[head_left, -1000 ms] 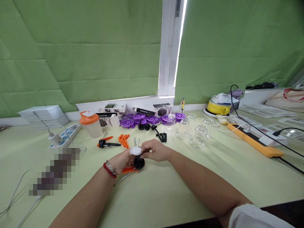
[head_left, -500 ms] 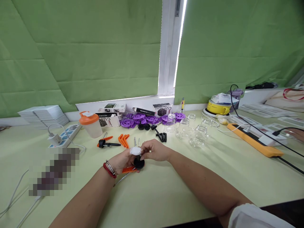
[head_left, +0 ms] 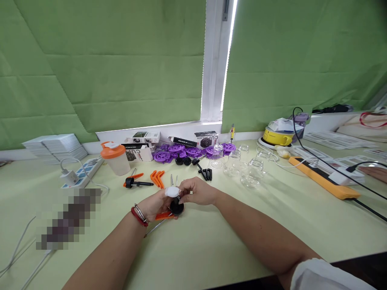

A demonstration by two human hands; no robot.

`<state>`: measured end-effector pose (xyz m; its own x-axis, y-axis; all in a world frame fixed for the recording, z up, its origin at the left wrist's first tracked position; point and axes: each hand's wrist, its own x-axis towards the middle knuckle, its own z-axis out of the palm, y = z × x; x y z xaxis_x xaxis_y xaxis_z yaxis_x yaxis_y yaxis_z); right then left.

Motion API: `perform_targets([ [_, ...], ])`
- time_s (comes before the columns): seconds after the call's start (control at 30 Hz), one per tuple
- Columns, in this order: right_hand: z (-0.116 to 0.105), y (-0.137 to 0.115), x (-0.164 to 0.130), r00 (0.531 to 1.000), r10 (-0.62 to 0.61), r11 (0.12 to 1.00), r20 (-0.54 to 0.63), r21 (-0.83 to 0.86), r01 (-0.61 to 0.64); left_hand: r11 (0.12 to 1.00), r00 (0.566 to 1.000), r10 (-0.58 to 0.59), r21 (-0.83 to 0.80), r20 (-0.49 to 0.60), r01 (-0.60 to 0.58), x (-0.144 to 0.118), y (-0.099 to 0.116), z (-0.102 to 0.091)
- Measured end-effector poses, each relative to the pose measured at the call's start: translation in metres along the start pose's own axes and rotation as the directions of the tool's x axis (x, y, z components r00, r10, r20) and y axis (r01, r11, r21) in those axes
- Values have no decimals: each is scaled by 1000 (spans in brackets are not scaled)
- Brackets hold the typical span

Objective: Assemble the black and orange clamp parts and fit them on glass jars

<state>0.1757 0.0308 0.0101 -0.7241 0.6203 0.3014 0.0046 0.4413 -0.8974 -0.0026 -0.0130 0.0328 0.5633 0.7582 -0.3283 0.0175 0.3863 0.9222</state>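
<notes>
Fingers around black round-based part, white "CUP HOLDER" box beyond.

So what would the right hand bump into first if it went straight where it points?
Probably the white cap, just ahead of the right hand. Depth is unclear, so it might be the black part below.

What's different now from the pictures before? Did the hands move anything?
Very little: at the far right edge, a blurred shape has come further into view; I can't tell what it is. Nothing was visibly picked up or let go. The left hand still holds the black round-based plastic part below the white oval piece; the right hand stays at it. The translucent orange-lidded bottle stayed put.
</notes>
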Motion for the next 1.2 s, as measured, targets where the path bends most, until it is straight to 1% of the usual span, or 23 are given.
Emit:
perform_targets([
  [0.2,2,0,-1,998,67,996,-8,52,-66,1000,1000,-8,26,-21,8,-1,1,1],
  [0.27,2,-1,-1,998,64,997,-1,54,-64,999,999,-12,36,-30,13,-2,2,1],
  [0.4,2,1,-1,999,49,999,9,22,-49,999,1000,-12,30,1,12,-2,3,2],
  [0.5,3,3,-1,998,70,996,0,59,-70,1000,999,-14,15,-29,15,-1,2,1],
  [0.6,4,3,-1,997,70,992,30,108,-73,1000,998,-23,11,-51,24,-1,2,1],
  [0.9,7,4,0,994,107,981,28,161,-111,1000,999,-29,-8,-38,28,0,0,-1],
  [1.2,7,7,0,994,111,976,23,186,-113,999,999,-32,-11,-33,32,0,1,0],
])
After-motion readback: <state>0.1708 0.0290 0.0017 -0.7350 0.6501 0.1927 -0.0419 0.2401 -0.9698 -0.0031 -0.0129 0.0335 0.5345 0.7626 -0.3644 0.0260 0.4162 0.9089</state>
